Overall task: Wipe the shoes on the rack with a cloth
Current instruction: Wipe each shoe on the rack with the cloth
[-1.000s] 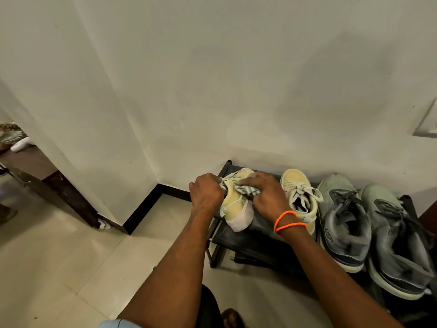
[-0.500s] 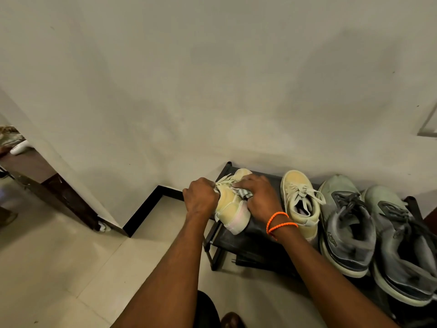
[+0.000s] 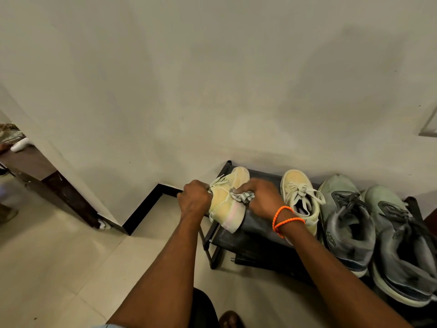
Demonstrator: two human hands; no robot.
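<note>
Left grip: left hand (image 3: 194,200) curled round the lace side of the held yellow shoe (image 3: 228,202).
Held shoe: soft suede-like upper, pale rubber sole; lifted over the rack's left end, toe toward the wall, long axis tilted.
Right grip: right hand (image 3: 260,200) pinching a crumpled striped cloth (image 3: 243,197) against the shoe's side.
Rack (image 3: 257,223): black, flat metal-framed shelf.
Count: two yellow shoes, second one (image 3: 298,197) laced, flat on rack; two grey mesh trainers (image 3: 350,223) beside it.
</note>
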